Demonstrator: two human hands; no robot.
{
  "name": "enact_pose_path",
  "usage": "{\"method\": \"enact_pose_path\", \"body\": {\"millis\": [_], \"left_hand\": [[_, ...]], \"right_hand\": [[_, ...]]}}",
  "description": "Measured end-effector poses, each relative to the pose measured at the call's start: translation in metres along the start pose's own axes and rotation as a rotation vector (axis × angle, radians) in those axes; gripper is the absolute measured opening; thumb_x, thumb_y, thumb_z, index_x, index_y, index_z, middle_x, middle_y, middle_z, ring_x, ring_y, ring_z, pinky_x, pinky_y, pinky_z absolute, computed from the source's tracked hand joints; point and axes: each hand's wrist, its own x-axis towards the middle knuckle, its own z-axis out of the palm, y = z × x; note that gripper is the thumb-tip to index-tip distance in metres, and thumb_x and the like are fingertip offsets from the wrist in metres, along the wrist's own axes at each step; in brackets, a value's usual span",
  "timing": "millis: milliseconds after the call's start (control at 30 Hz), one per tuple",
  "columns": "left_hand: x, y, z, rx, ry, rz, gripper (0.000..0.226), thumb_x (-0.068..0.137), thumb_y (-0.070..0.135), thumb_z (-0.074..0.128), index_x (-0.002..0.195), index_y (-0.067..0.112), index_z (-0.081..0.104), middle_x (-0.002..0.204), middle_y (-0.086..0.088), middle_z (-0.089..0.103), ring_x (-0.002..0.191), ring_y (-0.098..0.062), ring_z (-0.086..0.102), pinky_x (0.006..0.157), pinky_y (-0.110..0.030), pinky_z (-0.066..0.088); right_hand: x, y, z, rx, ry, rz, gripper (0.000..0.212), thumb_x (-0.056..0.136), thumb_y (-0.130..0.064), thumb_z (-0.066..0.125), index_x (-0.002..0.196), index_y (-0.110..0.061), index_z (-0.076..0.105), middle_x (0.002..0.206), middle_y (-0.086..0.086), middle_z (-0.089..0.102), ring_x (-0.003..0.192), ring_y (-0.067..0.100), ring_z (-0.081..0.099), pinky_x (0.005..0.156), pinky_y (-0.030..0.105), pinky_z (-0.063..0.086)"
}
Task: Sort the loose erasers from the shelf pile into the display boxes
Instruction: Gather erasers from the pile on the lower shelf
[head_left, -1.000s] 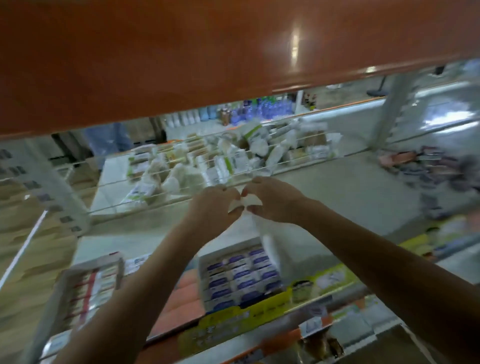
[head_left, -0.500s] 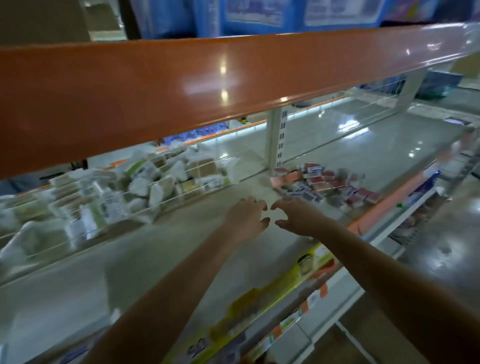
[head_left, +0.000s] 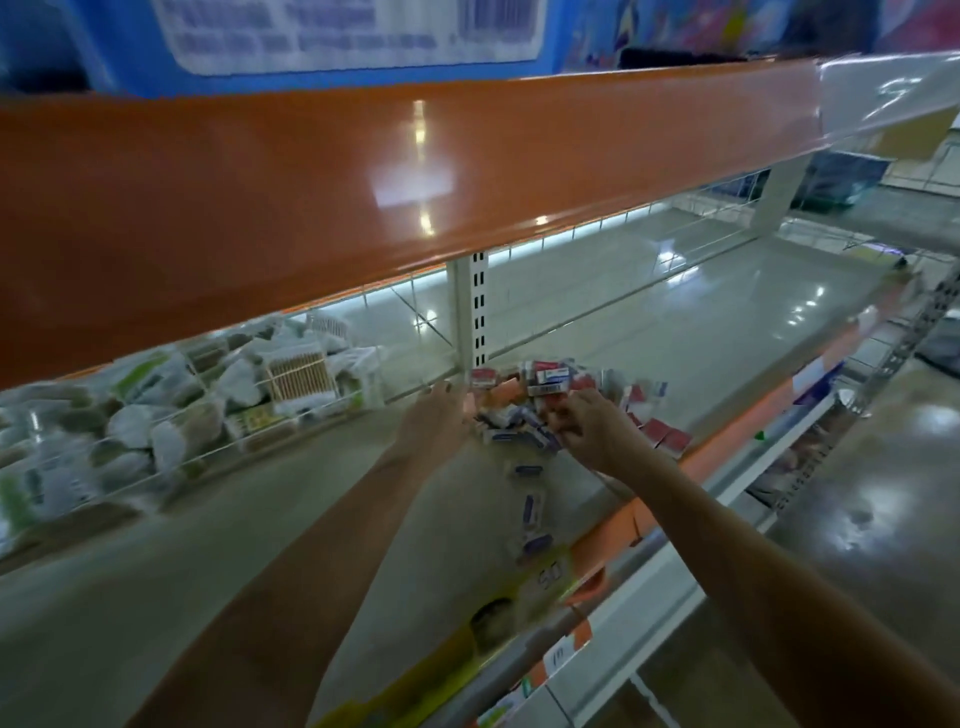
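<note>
Jumbled red-and-blue erasers (head_left: 540, 400) heaped on shelf (head_left: 701, 332)

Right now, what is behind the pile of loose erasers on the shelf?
Behind the eraser pile stands a white slotted upright with a wire grid back panel. The left hand and right hand cover the pile's near edge.

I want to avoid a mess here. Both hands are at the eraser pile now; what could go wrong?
1. A few erasers already trail toward the shelf's front edge; raking the eraser pile could push them off.
2. The left hand and right hand are blurred, and the right hand's grasp looks loose, so packets may drop.
</note>
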Motion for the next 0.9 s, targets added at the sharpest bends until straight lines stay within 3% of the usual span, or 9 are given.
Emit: {"method": "enact_pose_path", "body": {"millis": [133,233,433,567,667,733,900], "left_hand": [[0.015,-0.005,0.009,-0.003,-0.128,-0.003,0.05,0.088,0.019,0.057,0.135,0.013,0.041,0.134,-0.012,0.048,0.121,-0.031,0.045,0.096,-0.038,0.039],[0.021,-0.008,0.011,-0.005,-0.155,-0.031,0.053,0.089,0.024,0.058,0.138,0.018,0.039,0.132,-0.013,0.051,0.122,-0.031,0.046,0.096,-0.037,0.038],[0.02,-0.014,0.011,-0.021,-0.077,-0.032,0.036,0.089,0.02,0.052,0.125,0.019,0.049,0.119,-0.012,0.057,0.109,-0.029,0.053,0.08,-0.034,0.04],[0.02,-0.015,0.005,-0.029,-0.028,-0.018,0.02,0.085,0.025,0.06,0.104,0.021,0.056,0.106,-0.003,0.059,0.098,-0.022,0.053,0.071,-0.027,0.035],[0.02,-0.016,0.0,-0.101,-0.083,0.019,0.022,0.081,0.033,0.066,0.094,0.022,0.053,0.092,0.003,0.057,0.083,-0.016,0.054,0.062,-0.026,0.039],[0.018,-0.017,-0.003,-0.129,-0.112,0.056,0.023,0.079,0.034,0.069,0.095,0.025,0.055,0.09,0.006,0.057,0.074,-0.008,0.05,0.054,-0.02,0.032],[0.006,-0.017,-0.009,-0.097,-0.128,0.095,0.028,0.076,0.041,0.071,0.096,0.025,0.06,0.093,0.007,0.052,0.079,-0.009,0.048,0.058,-0.022,0.031]], "right_hand": [[0.002,0.009,0.004,0.014,0.029,0.018,0.032,0.084,-0.011,0.056,0.115,-0.008,0.058,0.119,0.012,0.049,0.103,0.027,0.052,0.085,0.029,0.041],[0.004,0.016,0.003,0.027,0.05,-0.003,0.03,0.084,-0.011,0.057,0.113,-0.008,0.06,0.12,0.012,0.05,0.105,0.028,0.052,0.087,0.032,0.043],[0.003,0.021,0.001,0.062,0.082,-0.085,0.023,0.086,-0.014,0.059,0.107,-0.006,0.063,0.113,0.012,0.058,0.101,0.026,0.053,0.086,0.035,0.045],[0.004,0.023,-0.002,0.077,0.063,-0.107,0.025,0.086,-0.014,0.061,0.11,-0.007,0.061,0.115,0.011,0.057,0.101,0.023,0.053,0.089,0.033,0.045],[0.003,0.024,-0.003,0.056,0.021,-0.121,0.03,0.088,-0.017,0.061,0.117,-0.009,0.059,0.12,0.01,0.051,0.105,0.022,0.051,0.092,0.031,0.045],[0.003,0.023,-0.003,0.063,0.016,-0.126,0.031,0.088,-0.018,0.061,0.118,-0.009,0.059,0.119,0.01,0.049,0.104,0.021,0.05,0.092,0.029,0.045],[-0.004,0.009,0.001,0.237,0.042,-0.162,0.035,0.084,-0.018,0.066,0.117,-0.011,0.055,0.106,-0.002,0.045,0.093,0.01,0.048,0.084,0.019,0.043]]}}
